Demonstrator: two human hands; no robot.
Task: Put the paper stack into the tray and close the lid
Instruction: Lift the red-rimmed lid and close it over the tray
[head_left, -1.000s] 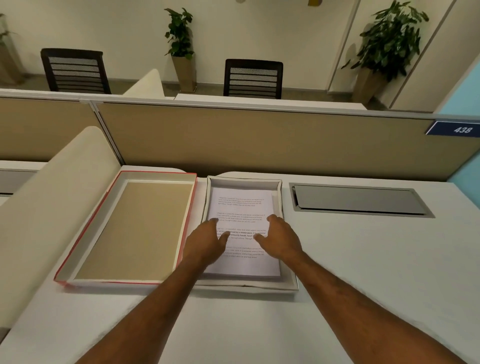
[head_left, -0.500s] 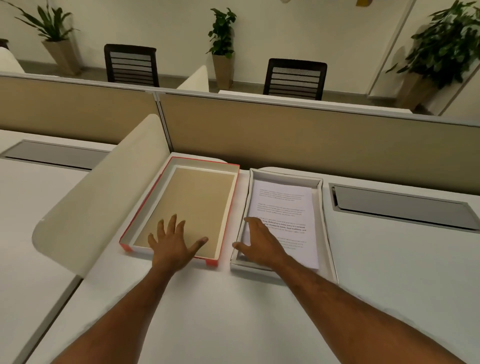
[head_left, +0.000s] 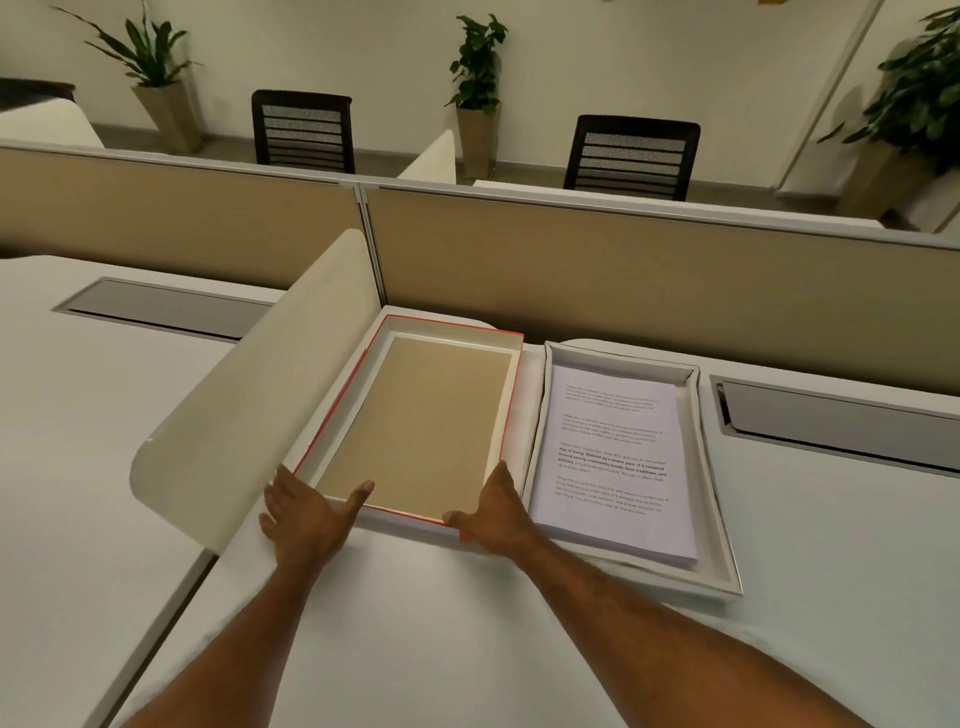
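Observation:
A white tray (head_left: 723, 519) lies on the desk at the right with the printed paper stack (head_left: 613, 452) flat inside it. Just left of it rests the lid (head_left: 426, 426), upside down, red-edged with a brown inner face, flat on the desk. My left hand (head_left: 306, 514) grips the lid's near left corner, thumb over the rim and fingers along the outer side. At the near right corner my right hand (head_left: 493, 512) does the same, its fingers in the gap between lid and tray.
A curved cream divider (head_left: 249, 415) rises close against the lid's left side. A beige partition (head_left: 623, 275) walls off the back of the desk. Grey cable flaps (head_left: 841, 421) sit flush in the desk on the right and far left (head_left: 166, 306).
Both hands left the paper in the tray. The left hand went to the lid first, then the right followed; each now grips a near corner. My view has swung left.

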